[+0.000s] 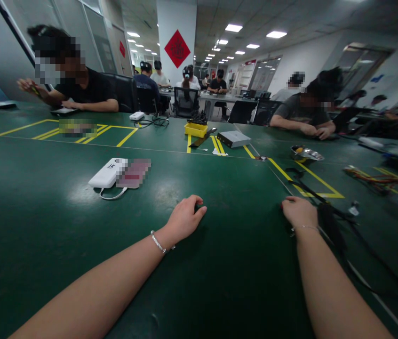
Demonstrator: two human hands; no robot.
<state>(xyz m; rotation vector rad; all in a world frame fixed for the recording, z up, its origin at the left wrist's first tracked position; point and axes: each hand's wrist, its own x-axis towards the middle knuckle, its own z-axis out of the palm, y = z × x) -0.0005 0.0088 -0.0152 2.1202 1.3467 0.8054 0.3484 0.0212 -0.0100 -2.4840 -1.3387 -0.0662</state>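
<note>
Just beside our right hand point(299, 214), grip unclear, we list black cabling point(330, 226): could snag if brushed; left hand point(186, 219) loosely spread.

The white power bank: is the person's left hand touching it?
No, green tabletop shows between the left hand and the white power bank.
</note>
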